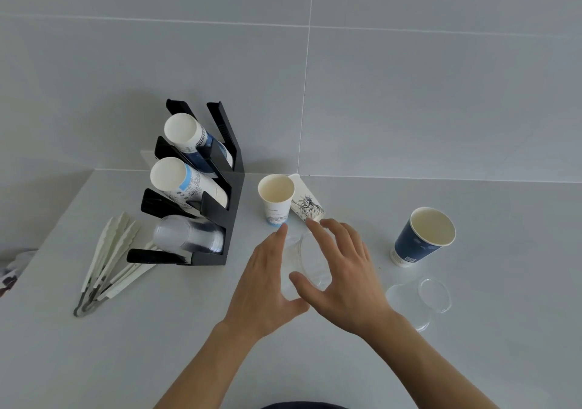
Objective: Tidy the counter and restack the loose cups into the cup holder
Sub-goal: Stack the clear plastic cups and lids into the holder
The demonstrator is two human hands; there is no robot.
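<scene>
A clear plastic cup lies on its side on the white counter, between my two hands. My left hand is open at the cup's left side, fingers straight. My right hand is open with fingers spread over its right side and the thumb at the rim. The black cup holder stands to the left with blue, white and clear cup stacks in its three tiers. Loose on the counter are an upright white paper cup, a tipped white cup, an upright blue cup and another clear cup on its side.
Several white tongs lie left of the holder near the counter's left edge. A bit of cloth shows beyond that edge. A grey tiled wall rises right behind the holder and cups.
</scene>
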